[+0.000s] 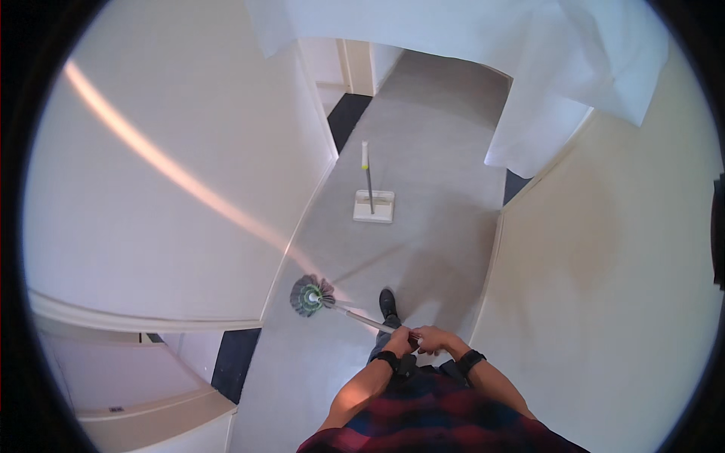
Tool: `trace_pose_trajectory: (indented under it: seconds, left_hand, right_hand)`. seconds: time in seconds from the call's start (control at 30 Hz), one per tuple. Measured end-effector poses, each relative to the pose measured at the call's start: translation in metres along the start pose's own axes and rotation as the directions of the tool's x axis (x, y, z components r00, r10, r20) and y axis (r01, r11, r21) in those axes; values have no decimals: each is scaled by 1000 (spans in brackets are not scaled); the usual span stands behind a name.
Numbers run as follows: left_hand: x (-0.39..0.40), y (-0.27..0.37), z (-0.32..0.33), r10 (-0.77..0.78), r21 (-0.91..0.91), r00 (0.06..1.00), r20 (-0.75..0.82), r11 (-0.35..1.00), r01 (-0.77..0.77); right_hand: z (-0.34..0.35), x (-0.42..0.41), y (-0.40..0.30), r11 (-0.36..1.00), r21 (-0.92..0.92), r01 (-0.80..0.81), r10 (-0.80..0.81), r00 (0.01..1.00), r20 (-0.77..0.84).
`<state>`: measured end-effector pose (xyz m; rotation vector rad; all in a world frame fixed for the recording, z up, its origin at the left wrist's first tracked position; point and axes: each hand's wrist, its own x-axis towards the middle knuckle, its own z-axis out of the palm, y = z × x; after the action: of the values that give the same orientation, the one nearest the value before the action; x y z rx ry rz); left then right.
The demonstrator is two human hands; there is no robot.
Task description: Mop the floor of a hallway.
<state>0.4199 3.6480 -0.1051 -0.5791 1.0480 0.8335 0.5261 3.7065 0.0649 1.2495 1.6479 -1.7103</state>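
My left hand (401, 341) is wrapped around the pale handle (362, 319) of a string mop. Close beside it, my right hand (431, 340) grips the handle's near end, its fingers partly hidden. The handle slants away to the left, down to the round mop head (309, 295), whose grey and green strands are spread on the grey floor (430, 170). Farther ahead stands a flat mop with a white rectangular head (374, 210). Its thin grey pole (369, 184) rises upright to a white grip with a yellow-green ring.
White walls (187, 187) (589, 272) flank this narrow corridor. A white sheet (453, 25) hangs across it ahead, its right part (535, 124) drooping low. Dark thresholds (235, 362) (349, 116) mark doorways on the left. My shoe (388, 303) is just right of the mop head.
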Motion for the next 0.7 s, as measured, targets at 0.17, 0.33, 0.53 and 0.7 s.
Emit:
trace_pose_trajectory:
  seconds: [0.17, 0.33, 0.53, 0.7]
  left_hand:
    - [-25, 46, 64, -113, 298, 985, 133, 952, 69]
    - [-69, 85, 154, -372, 731, 895, 245, 677, 81]
    - [-27, 184, 156, 25, 592, 953, 303, 778, -209]
    - [-44, 316, 153, 422, 752, 867, 264, 472, -460]
  right_hand:
    - [-75, -13, -26, 987, -154, 49, -53, 998, -24]
    - [-145, -79, -23, 986, 133, -96, 117, 980, -159]
    - [-165, -121, -5, 903, 412, -122, 274, 902, -334]
    - [-154, -114, 36, 782, 624, -8, 383, 795, -470]
